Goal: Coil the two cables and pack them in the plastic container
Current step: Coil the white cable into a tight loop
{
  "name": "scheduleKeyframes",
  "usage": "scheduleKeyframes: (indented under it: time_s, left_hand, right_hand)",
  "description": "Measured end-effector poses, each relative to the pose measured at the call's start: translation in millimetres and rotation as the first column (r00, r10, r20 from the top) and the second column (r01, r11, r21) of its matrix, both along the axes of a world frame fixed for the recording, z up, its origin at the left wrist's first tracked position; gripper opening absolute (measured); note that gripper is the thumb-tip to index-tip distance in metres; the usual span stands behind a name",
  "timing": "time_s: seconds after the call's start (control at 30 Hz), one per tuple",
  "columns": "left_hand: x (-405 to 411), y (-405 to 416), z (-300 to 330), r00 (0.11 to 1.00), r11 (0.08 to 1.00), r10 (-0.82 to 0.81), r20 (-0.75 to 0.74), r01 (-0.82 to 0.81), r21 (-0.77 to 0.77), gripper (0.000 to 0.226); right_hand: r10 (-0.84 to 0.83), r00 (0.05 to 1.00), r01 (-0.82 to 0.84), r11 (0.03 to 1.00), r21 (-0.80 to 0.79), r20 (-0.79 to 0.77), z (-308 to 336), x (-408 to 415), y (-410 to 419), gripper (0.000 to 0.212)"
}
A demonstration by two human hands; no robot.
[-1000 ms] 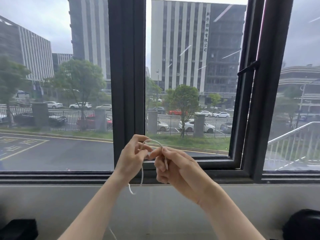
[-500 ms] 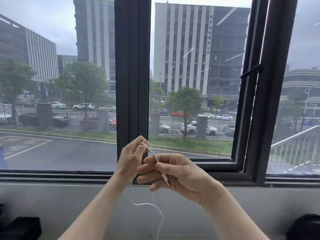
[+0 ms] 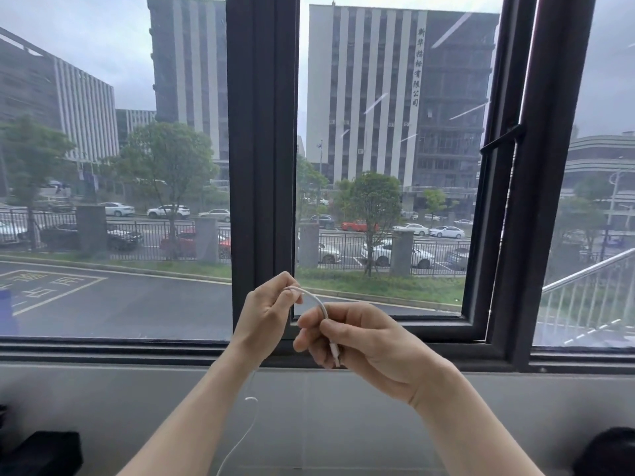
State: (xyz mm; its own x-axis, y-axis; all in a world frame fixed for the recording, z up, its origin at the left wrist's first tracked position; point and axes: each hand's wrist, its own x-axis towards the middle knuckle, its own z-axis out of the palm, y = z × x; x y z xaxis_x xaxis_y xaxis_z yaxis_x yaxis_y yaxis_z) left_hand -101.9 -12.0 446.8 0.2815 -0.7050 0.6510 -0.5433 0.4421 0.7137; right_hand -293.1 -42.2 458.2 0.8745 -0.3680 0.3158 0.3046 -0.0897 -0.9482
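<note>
Head view: both hands are raised before the window frame (image 3: pixel 263 166). The left hand (image 3: pixel 264 312) pinches the white cable (image 3: pixel 314 298) at its fingertips; the right hand (image 3: pixel 364 345) grips the plug end, which points down. A short arc of cable bridges the two. Half a second ago the slack hung as a wide loop under the wrists; now it trails down in a narrower line between the forearms.
</note>
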Motion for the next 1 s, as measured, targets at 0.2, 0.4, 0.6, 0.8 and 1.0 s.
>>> scheduleKeyframes:
  time_s: [0.2,0.4,0.6,0.8,1.0]
  left_hand:
    - [-21.6,-7.2,-16.3,0.994,0.967,-0.102,-0.034,0.107,0.23,0.036]
    - [-48.5,-5.2,-39.8,0.977,0.92,-0.214,-0.019,0.208,0.334,0.02]
    - [-39.4,12.3,-32.0,0.926,0.904,-0.194,0.325,0.039,0.427,0.018]
    - [-24.9,27.0,6.4,0.632,0.954,-0.017,0.775,-0.222,0.202,0.019]
    - [-11.2,26.4,41.4,0.695,0.973,-0.108,0.711,-0.073,0.219,0.012]
  right_hand:
    - [0.033,0.984,-0.02,0.997,-0.08,0.175,1.9,10.7,-4.4,0.034]
    - [-0.2,0.923,0.22,0.975,-0.024,0.329,7.0,14.1,-21.6,0.046]
    - [-0.473,0.853,0.498,0.864,-0.07,0.221,-0.1,1.0,-45.8,0.045]
    - [-0.513,0.858,0.478,0.815,-0.328,-0.022,-11.7,-5.8,-49.4,0.041]
    - [-0.226,0.921,0.09,0.916,-0.391,-0.318,-10.2,-19.8,-40.9,0.031]
